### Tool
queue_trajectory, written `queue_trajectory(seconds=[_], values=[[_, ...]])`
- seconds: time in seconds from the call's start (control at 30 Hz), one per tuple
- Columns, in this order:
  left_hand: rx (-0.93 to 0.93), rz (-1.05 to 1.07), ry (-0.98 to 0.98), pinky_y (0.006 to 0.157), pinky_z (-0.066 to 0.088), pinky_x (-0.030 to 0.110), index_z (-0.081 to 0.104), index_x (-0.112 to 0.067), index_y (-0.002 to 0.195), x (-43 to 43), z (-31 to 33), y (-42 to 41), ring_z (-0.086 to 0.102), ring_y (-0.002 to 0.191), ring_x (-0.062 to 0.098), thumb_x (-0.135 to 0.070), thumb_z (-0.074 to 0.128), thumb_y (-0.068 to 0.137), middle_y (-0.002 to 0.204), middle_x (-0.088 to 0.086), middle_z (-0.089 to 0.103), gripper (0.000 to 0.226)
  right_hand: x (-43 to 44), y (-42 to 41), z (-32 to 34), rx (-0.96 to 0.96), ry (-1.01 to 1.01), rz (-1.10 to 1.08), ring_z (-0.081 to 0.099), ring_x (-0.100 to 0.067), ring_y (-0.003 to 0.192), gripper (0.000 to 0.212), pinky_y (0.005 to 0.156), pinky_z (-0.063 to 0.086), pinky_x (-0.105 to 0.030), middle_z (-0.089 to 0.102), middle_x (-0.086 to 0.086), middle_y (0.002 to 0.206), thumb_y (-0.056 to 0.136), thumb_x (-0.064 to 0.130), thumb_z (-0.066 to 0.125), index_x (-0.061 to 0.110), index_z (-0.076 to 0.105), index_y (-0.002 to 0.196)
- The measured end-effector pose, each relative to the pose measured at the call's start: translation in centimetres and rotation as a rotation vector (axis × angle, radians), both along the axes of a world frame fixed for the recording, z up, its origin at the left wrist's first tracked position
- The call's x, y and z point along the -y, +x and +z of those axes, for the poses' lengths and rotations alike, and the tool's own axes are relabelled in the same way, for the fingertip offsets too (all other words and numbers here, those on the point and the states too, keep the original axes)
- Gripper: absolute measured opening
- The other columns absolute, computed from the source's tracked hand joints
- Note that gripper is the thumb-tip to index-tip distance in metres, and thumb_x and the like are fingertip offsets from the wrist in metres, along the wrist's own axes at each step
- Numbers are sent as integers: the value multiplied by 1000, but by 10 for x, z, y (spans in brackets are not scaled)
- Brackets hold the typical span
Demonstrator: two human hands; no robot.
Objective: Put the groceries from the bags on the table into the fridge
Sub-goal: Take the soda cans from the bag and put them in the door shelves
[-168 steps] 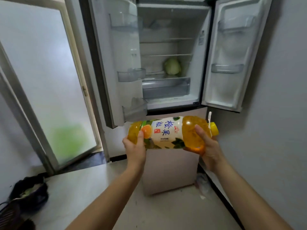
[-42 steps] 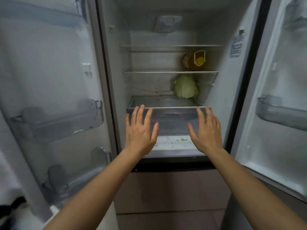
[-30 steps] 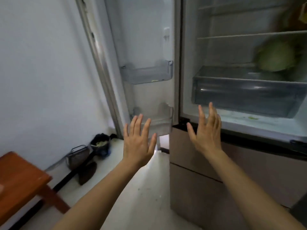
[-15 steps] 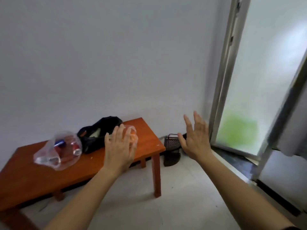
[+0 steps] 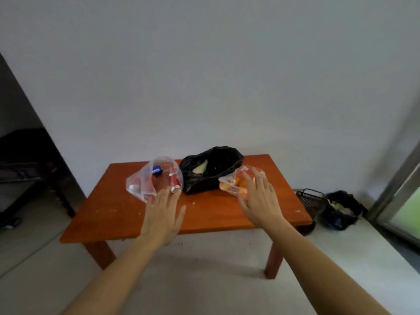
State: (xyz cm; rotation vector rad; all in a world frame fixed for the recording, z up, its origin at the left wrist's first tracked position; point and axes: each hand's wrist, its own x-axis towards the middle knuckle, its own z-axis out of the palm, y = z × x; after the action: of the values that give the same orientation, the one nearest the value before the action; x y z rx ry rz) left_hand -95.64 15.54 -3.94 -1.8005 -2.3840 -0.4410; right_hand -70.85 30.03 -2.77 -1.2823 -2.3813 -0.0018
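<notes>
So from where I'm standing this is the "go grab the next thing" part, nothing's in hand yet. Far left there's some dark furniture (image 5: 27, 160) that has nothing to do with it. Then the low orange table (image 5: 109, 214) with three bags lined up along the back. The leftmost is a clear bag (image 5: 143, 185) with drink cans in it; you can make out a red can (image 5: 175, 180) and a blue one (image 5: 156, 170). The left hand (image 5: 162, 217) is flat and spread out, holding nothing, with its fingertips right at the front of that bag. I honestly can't tell if they're touching the plastic. In the middle there's a black bag (image 5: 211, 169), mouth open, with something pale inside. Next is another see-through bag (image 5: 229, 186) of orange stuff, and the right hand (image 5: 259, 198) hangs over it, also open-fingered and empty. Again I can't say whether there's contact. Off to the right on the floor are a wire basket (image 5: 311, 201) and a dark sack (image 5: 341, 210). The fridge isn't in sight from here. My guess for the next move is to reach into a bag mouth, or hold the plastic with one hand, and close the fingers round a can or whatever's orange. Thin plastic will probably cling, so two hands makes sense.
</notes>
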Motion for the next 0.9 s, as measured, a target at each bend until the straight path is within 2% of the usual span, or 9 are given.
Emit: queue_trajectory(seconds=[0.2,0.27,0.43,0.6,0.63,0.7,0.8,0.9], values=[[-3,31,-311,120,22,52,17,-23,155,-80,-36,-68,15,150,31,-52,29,102,164,12,11,61,-99,-90,-30,-6,-174,176,35,-28,143,63,102,47,-42,29,-8,160,101,45,44,19,28,155],[15,66,-384,119,24,51,19,-22,155,-107,-38,-89,16,150,32,-50,31,102,164,12,10,61,-134,-122,-33,6,-214,226,37,-28,141,62,99,50,-42,32,-7,158,101,44,45,17,29,154],[119,113,-386,113,38,49,35,-25,147,-165,-43,-143,32,143,28,-51,36,99,159,8,27,54,-205,-198,-34,10,-314,370,49,-28,129,54,91,51,-43,44,-4,146,100,37,49,21,36,150],[309,135,-379,114,35,42,42,-16,142,-199,-52,-166,34,140,24,-49,41,96,151,3,35,56,-237,-263,-61,61,-449,500,58,-31,116,41,87,52,-41,53,-6,135,99,33,50,21,51,138],[341,124,-383,113,37,41,45,-16,138,-206,-55,-171,38,137,23,-52,39,93,147,3,39,58,-241,-276,-68,79,-475,541,59,-31,113,39,88,51,-42,56,-7,130,99,33,50,21,53,136],[467,132,-388,106,44,38,54,-16,127,-220,-68,-185,49,127,24,-45,49,91,137,4,51,47,-247,-301,-82,104,-537,606,60,-31,111,34,92,49,-41,61,-10,121,98,29,52,19,58,130],[632,216,-350,107,41,41,63,-13,123,-242,-92,-208,55,122,27,-26,64,92,128,9,62,34,-255,-335,-101,123,-603,630,61,-30,112,33,94,47,-36,65,-11,124,99,21,51,17,61,130],[762,283,-334,105,43,39,61,-24,116,-261,-123,-242,57,119,25,-31,55,95,123,1,63,23,-264,-367,-116,143,-636,621,59,-29,119,35,97,44,-34,63,-11,132,100,14,48,14,60,133]])
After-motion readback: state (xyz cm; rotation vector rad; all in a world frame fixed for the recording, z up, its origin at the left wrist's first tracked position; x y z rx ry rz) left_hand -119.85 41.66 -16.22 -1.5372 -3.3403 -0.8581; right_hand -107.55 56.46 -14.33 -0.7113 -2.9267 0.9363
